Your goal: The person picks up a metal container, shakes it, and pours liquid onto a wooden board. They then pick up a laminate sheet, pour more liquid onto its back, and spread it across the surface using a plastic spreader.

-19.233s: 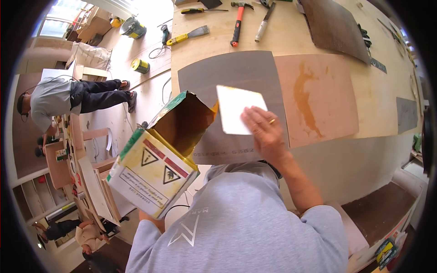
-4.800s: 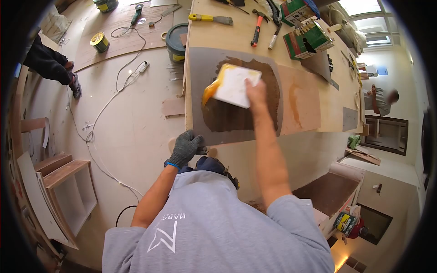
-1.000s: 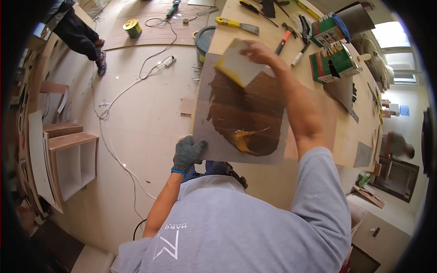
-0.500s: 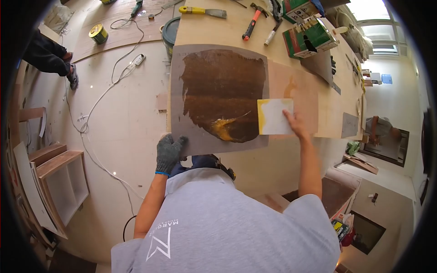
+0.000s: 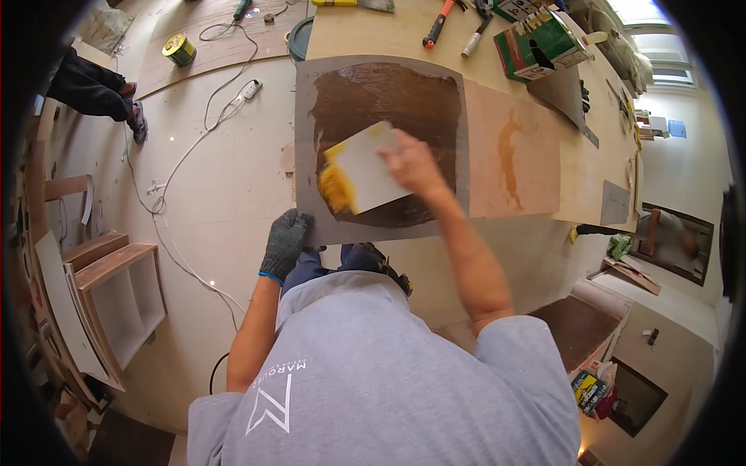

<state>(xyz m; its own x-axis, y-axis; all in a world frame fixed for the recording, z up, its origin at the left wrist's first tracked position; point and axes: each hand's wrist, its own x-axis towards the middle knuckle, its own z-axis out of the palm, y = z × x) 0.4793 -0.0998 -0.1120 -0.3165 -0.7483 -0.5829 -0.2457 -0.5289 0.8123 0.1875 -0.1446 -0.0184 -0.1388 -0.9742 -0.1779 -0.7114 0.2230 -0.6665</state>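
A grey sheet [image 5: 346, 232] lies on the worktable, its middle coated with brown, wet-looking glue [image 5: 373, 89]. My right hand [image 5: 416, 165], bare, grips a square white spreader [image 5: 365, 172] by its right edge. The spreader is tilted over the coating, and a thick yellow-brown blob of glue [image 5: 336, 190] sits along its left edge. At the sheet's near left corner is my left hand [image 5: 286, 239] in a dark grey knitted glove, its fingers closed around the edge. The thumb's exact hold there is hidden.
Right of the sheet lies a pinkish board [image 5: 536, 147] with a glue smear. A green box [image 5: 540, 46] and a hammer [image 5: 439, 27] are at the back. Cables [image 5: 183, 159], a yellow can [image 5: 179, 50] and a cabinet frame [image 5: 120, 287] are at left. Another person's legs [image 5: 89, 85] show there.
My right hand has carried the spreader left across the coated area, gathering the yellow glue at its edge. My left hand stays at the sheet's corner. The view has shifted slightly.
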